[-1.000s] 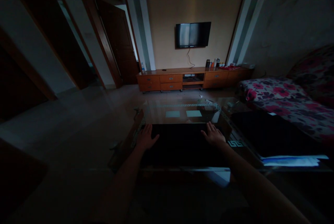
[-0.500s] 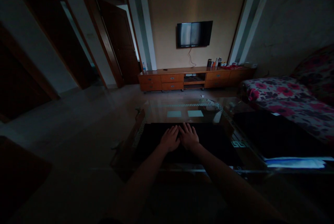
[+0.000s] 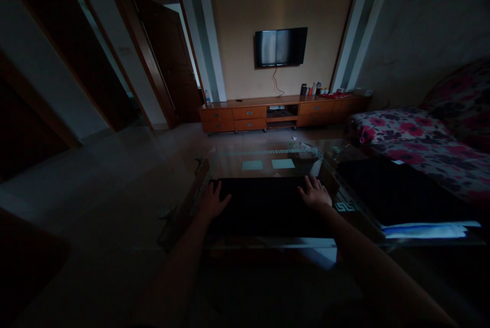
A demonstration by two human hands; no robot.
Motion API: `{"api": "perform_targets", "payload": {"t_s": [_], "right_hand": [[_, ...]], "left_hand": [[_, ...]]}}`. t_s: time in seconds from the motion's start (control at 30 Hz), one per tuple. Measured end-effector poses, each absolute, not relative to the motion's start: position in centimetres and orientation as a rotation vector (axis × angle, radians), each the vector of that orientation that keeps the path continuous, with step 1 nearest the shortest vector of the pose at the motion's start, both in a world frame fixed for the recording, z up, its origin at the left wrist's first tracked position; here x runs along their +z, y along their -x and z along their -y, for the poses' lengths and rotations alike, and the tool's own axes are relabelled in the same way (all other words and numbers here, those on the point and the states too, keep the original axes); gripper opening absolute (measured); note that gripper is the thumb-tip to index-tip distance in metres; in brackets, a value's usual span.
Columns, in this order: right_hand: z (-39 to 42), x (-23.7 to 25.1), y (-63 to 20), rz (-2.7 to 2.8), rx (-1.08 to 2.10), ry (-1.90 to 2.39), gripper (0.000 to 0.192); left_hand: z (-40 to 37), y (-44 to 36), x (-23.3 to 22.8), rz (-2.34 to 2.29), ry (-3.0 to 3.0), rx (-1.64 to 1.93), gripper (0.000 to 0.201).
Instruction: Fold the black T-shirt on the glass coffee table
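A black cloth (image 3: 264, 205) lies flat on a glass-topped coffee table (image 3: 229, 157) in front of me. It is too dark to make out folds or what kind of cloth it is. My left hand (image 3: 215, 201) rests at its left end with the fingers spread. At the opposite end, my right hand (image 3: 316, 193) lies palm down near the far right corner, fingers apart. To the right, a dark stack of cloth (image 3: 398, 195) shows white and blue layers along its near edge.
A sofa with a floral cover (image 3: 421, 131) stands at the right. Beyond the table are a wooden TV cabinet (image 3: 250, 119) holding bottles and small items, and a wall-mounted television (image 3: 281, 47). Two pale rectangles (image 3: 283, 164) show at the table's far part. Doorways line the left.
My hands have slid apart from the cloth's middle, the left one to the left end and the right one to the right end. The view has shifted slightly.
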State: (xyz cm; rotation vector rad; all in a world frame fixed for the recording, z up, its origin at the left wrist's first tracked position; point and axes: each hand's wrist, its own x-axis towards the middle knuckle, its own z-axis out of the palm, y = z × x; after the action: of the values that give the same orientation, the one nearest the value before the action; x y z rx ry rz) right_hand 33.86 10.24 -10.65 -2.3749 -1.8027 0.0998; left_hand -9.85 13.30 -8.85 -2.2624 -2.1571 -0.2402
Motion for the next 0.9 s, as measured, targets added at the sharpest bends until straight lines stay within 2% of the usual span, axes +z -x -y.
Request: {"api": "perform_targets", "payload": {"t_s": [0.17, 0.33, 0.43, 0.5, 0.63, 0.77, 0.9], "right_hand": [[-10.2, -11.2, -36.4, 1.92, 0.137, 2.283, 0.078], [-8.9, -10.1, -34.8, 1.747, -0.076, 2.404, 0.064], [-7.9, -8.9, -32.8, 1.623, -0.272, 2.507, 0.06], [-7.2, -8.0, -31.5, 1.641, -0.279, 2.507, 0.061], [-5.3, -7.2, -28.6, 1.678, -0.058, 2.449, 0.066], [-3.2, -7.7, -24.7, 1.889, -0.018, 2.275, 0.071], [-2.1, -8.6, -22.0, 2.178, 0.21, 2.05, 0.077]], "left_hand": [[-13.5, 11.2, -9.1, 2.126, 2.294, -0.281, 0.088], [-11.7, 9.5, -7.3, 2.021, 1.991, -0.375, 0.056], [-10.1, 8.4, -6.4, 1.864, 2.007, -0.353, 0.047], [-9.1, 8.0, -6.3, 1.831, 2.104, -0.319, 0.05], [-7.3, 7.1, -6.8, 1.88, 2.282, -0.259, 0.066], [-5.6, 4.7, -7.0, 1.823, 2.459, -0.257, 0.072], [-4.6, 2.4, -7.5, 1.677, 2.727, -0.193, 0.073]]}}
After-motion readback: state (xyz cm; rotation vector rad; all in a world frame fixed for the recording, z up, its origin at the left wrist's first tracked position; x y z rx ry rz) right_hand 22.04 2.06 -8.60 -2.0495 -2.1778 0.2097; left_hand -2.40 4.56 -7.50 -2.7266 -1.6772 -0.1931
